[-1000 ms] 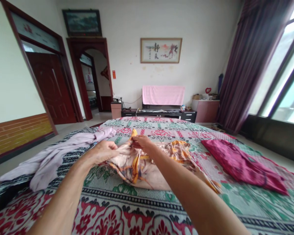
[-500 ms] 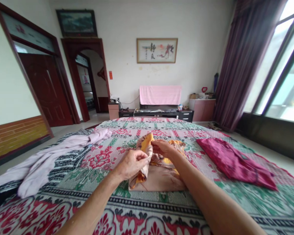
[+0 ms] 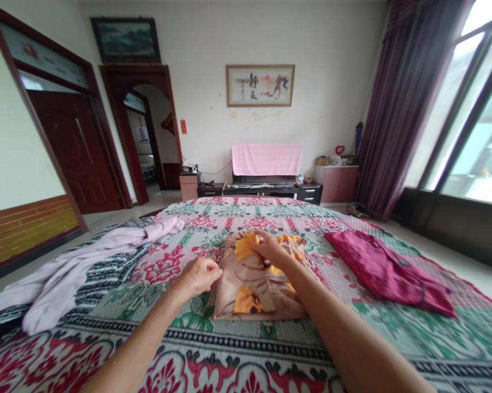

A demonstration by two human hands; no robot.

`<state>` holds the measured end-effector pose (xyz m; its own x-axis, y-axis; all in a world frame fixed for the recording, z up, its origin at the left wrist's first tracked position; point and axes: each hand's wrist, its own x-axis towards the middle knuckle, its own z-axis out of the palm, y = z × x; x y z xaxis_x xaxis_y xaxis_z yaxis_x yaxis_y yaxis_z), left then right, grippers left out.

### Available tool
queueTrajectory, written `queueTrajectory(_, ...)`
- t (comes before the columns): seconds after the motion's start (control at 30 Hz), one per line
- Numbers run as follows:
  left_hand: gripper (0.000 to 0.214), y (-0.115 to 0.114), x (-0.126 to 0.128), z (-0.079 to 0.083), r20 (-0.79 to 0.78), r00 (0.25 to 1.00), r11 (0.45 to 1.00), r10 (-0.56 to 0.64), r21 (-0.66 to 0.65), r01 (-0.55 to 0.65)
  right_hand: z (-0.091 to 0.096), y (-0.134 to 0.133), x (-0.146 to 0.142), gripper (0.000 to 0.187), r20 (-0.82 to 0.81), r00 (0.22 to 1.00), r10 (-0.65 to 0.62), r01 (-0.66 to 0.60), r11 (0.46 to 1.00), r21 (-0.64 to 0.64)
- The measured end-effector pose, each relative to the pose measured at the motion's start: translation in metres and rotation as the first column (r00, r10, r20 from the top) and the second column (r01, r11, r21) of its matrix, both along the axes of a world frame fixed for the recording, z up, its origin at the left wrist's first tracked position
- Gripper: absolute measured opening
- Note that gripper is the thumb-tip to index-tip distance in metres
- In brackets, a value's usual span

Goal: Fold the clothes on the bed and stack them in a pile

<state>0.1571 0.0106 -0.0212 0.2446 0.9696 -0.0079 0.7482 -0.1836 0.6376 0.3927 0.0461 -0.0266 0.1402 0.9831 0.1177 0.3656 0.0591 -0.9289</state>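
A beige garment with a yellow floral print point(image 3: 249, 278) lies folded into a flat rectangle before me on the patterned bedspread point(image 3: 159, 322). At its left edge, my left hand point(image 3: 200, 274) is closed, thumb and fingertips pinched against the cloth; exactly how much fabric is between them is hard to see. My right hand point(image 3: 269, 248) reaches over the upper part and pinches the yellow-printed layer near its top. The right forearm covers part of the garment's right side, where looser, wrinkled fabric shows.
A folded magenta garment point(image 3: 387, 270) lies on the right of the bed. To the left are a pale lilac garment point(image 3: 106, 254) and black-and-white striped cloth point(image 3: 110, 278). Beyond the bed stands a low black cabinet point(image 3: 309, 192), with a pink cloth point(image 3: 266, 159) draped above it.
The raised, bunched flap of the floral garment now lies flat across its left half. My left hand has moved left to the garment's edge; my right hand stays near the top.
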Motion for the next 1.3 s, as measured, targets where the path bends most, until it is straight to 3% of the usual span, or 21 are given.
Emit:
queueTrajectory(0.13, 0.035, 0.001, 0.003, -0.011, -0.056, 0.998, 0.999, -0.035, -0.015, 0.034, 0.008, -0.002, -0.001, 0.049, 0.059, 0.998, -0.007, 0.01, 0.998, -0.059)
queueTrajectory(0.2, 0.038, -0.003, 0.006, -0.008, -0.079, 0.997, 0.999, -0.027, 0.035, 0.029, 0.016, -0.004, -0.002, 0.046, 0.081, 0.997, 0.019, -0.01, 0.995, -0.102)
queueTrajectory(0.3, 0.046, -0.014, 0.012, 0.006, -0.099, 0.995, 0.976, -0.033, 0.21, 0.053, 0.023, -0.006, -0.001, 0.044, 0.208, 0.978, 0.024, 0.001, 0.993, -0.119)
queueTrajectory(0.43, 0.039, -0.034, 0.026, 0.022, -0.17, 0.933, 0.862, -0.317, 0.358, 0.359, 0.016, -0.002, 0.005, 0.037, 0.287, 0.958, 0.01, 0.002, 0.999, -0.04)
queueTrajectory(0.53, 0.036, -0.045, 0.037, 0.019, -0.269, 0.834, 0.79, -0.481, 0.279, 0.546, 0.005, 0.002, 0.01, 0.03, 0.225, 0.974, 0.027, -0.024, 1.0, -0.015)
queueTrajectory(0.63, 0.025, -0.046, 0.044, 0.007, -0.325, 0.792, 0.765, -0.517, 0.238, 0.598, -0.001, 0.005, 0.013, 0.027, 0.165, 0.985, 0.045, -0.041, 0.999, -0.028)
queueTrajectory(0.77, 0.022, -0.04, 0.044, 0.004, -0.203, 0.827, 0.796, -0.524, 0.23, 0.56, 0.001, 0.007, 0.014, 0.029, 0.137, 0.991, 0.007, -0.007, 1.0, -0.007)
queueTrajectory(0.9, 0.023, -0.042, 0.043, 0.011, -0.074, 0.848, 0.825, -0.524, 0.204, 0.528, 0.004, 0.005, 0.013, 0.034, 0.244, 0.968, -0.059, 0.047, 0.997, 0.054)
queueTrajectory(1.07, 0.023, -0.045, 0.044, 0.013, -0.116, 0.84, 0.815, -0.53, 0.204, 0.543, 0.003, 0.001, 0.015, 0.038, 0.578, 0.805, -0.131, 0.134, 0.99, 0.037)
queueTrajectory(1.13, 0.026, -0.041, 0.038, 0.017, -0.081, 0.91, 0.886, -0.407, 0.21, 0.414, 0.007, -0.001, 0.014, 0.041, 0.651, 0.737, -0.182, 0.158, 0.983, 0.096)
queueTrajectory(1.2, 0.032, -0.034, 0.026, 0.022, -0.094, 0.975, 0.958, -0.2, 0.192, 0.215, 0.013, -0.002, 0.008, 0.043, 0.67, 0.704, -0.235, 0.163, 0.972, 0.169)
queueTrajectory(1.3, 0.043, -0.025, 0.007, 0.024, -0.195, 0.979, 0.998, -0.059, -0.008, 0.058, 0.022, 0.004, -0.012, 0.032, 0.687, 0.711, -0.152, 0.065, 0.986, 0.151)
